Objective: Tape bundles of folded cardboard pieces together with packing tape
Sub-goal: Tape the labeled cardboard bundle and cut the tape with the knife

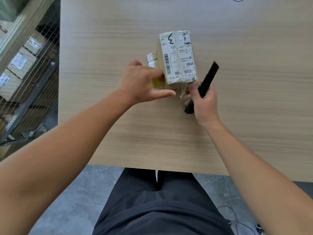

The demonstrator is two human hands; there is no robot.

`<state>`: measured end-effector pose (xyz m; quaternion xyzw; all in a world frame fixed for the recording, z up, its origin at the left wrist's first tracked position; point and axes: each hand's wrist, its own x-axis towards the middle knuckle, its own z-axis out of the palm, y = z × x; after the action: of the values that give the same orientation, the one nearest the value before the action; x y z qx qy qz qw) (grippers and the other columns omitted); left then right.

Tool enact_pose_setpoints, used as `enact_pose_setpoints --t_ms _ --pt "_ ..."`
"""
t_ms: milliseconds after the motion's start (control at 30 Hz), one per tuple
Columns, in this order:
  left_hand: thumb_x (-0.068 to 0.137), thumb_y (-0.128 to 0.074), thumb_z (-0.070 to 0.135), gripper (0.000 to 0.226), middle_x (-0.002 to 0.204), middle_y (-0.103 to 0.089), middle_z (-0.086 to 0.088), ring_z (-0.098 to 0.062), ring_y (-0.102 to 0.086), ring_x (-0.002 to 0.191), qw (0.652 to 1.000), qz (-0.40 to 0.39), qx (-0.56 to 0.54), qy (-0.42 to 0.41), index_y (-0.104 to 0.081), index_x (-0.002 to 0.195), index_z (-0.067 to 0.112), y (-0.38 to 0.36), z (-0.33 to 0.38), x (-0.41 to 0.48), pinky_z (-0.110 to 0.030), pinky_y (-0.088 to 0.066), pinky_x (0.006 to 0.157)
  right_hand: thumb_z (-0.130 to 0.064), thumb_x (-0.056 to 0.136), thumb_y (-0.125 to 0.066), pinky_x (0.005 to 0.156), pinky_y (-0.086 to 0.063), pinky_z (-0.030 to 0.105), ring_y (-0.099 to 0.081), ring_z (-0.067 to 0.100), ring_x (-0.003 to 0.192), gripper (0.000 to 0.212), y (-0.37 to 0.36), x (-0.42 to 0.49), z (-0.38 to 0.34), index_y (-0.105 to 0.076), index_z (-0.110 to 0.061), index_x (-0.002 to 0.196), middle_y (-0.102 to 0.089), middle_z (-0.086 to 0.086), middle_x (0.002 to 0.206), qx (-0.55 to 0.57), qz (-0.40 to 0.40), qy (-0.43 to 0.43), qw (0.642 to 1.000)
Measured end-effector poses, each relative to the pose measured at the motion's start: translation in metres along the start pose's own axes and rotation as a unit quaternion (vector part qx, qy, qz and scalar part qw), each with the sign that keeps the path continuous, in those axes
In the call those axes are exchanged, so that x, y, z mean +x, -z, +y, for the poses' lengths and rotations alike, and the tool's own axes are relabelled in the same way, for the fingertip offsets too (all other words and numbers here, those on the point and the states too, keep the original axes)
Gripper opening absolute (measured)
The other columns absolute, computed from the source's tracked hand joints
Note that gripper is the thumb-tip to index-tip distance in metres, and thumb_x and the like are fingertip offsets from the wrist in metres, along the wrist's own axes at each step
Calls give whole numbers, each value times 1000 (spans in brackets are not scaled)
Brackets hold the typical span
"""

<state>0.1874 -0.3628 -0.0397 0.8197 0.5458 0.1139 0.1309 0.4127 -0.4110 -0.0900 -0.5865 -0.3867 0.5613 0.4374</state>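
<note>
1. Cardboard bundle [176, 56]: lying flat on the wooden table [245, 119], a little beyond the middle, long side running away from the person.
2. On top of it, two white shipping labels [177, 53] side by side, with barcodes, printed numbers and black handwritten marks.
3. At the near end, a loose, crumpled strip of clear tape [183, 93] hanging off the edge.
4. Against the left side, a smaller piece of cardboard [152, 59] sticking out, with something yellow just below the fingers; too hidden to tell what.
5. Left hand [140, 80]: fingers bent against the bundle's left side at the near corner, thumb stretched out along the near end, bracing that corner between them.
6. Right hand [205, 100]: wrapped tightly round a cutter [209, 77], black part pointing up and away, green butt showing below the palm; forefinger reaching toward the loose tape at the bundle's near right corner.
7. Cutter just beside the bundle's right near corner, apart from it as far as can be told.
8. Both bare forearms coming in from the bottom corners.
9. Below the table edge, dark trousers [160, 209] over a grey stone-patterned floor [76, 192], with a thin cable [236, 219] at the right.
10. Far left, a wire-mesh rack [33, 68] holding cardboard boxes.
</note>
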Motion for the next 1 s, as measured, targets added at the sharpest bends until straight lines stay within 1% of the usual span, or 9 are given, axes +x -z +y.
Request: enact_pose_setpoints --t_ms 67,200,333,467,567,633,733,867,1000 --pt "79 -46 85 69 65 -69 2 -17 -47 54 1000 6 19 14 -72 81 21 -3 4 4 -38 -42 86 -48 90 -73 50 -48 29 -57 24 52 40 5 13 -3 -55 -13 97 -61 30 86 16 -6 -3 1000" --pt "73 -43 92 78 66 -69 0 -23 -58 57 999 -8 17 30 -73 83 21 0 4 8 -38 -41 89 -11 78 -64 57 -46 31 -52 22 55 22 20 33 -15 -49 -9 94 -51 11 82 75 -33 -16 997" --pt "71 -26 98 91 65 -68 -2 -24 -56 59 997 -36 3 67 -75 88 24 6 7 11 -37 -40 88 -32 89 -76 65 -54 28 -59 18 73 24 25 44 -32 -54 -24 93 -62 -2 105 18 -84 47 995" --pt "74 -27 93 87 62 -65 -4 -21 -44 56 995 -45 39 77 -78 96 27 9 10 17 -36 -38 82 -50 87 -75 62 -56 33 -59 16 74 21 18 48 -38 -56 -42 89 -64 -16 100 -65 -128 105 984" --pt "76 -30 91 82 59 -63 -3 -21 -44 54 996 -48 57 55 -78 90 26 7 7 20 -38 -38 88 -49 91 -71 65 -52 39 -63 23 76 17 21 56 -30 -55 -55 95 -66 -8 99 -139 -131 201 961" --pt "77 -28 91 84 58 -61 0 -22 -47 53 994 -61 80 48 -76 85 23 5 3 21 -38 -37 91 -42 93 -70 70 -50 35 -64 24 85 16 23 65 -25 -56 -45 99 -65 8 99 -167 -150 249 942" --pt "80 -29 89 81 55 -55 2 -20 -44 53 992 -61 98 45 -74 80 22 2 -2 25 -38 -35 91 -37 92 -73 72 -44 20 -58 2 85 25 24 80 -29 -56 -24 104 -58 -9 97 -201 -184 290 918" --pt "75 -38 93 78 47 -36 8 -20 -40 47 992 -28 100 69 -69 67 22 -1 0 28 -39 -39 86 -42 87 -80 66 -47 31 -61 28 79 34 25 96 -38 -54 -24 100 -62 12 92 -224 -233 316 892" --pt "71 -41 96 73 44 -28 12 -18 -34 44 987 -10 124 99 -47 55 25 -3 4 32 -40 -39 82 -41 86 -80 63 -49 39 -61 34 76 34 19 100 -39 -53 -23 94 -61 18 86 -223 -233 343 882"
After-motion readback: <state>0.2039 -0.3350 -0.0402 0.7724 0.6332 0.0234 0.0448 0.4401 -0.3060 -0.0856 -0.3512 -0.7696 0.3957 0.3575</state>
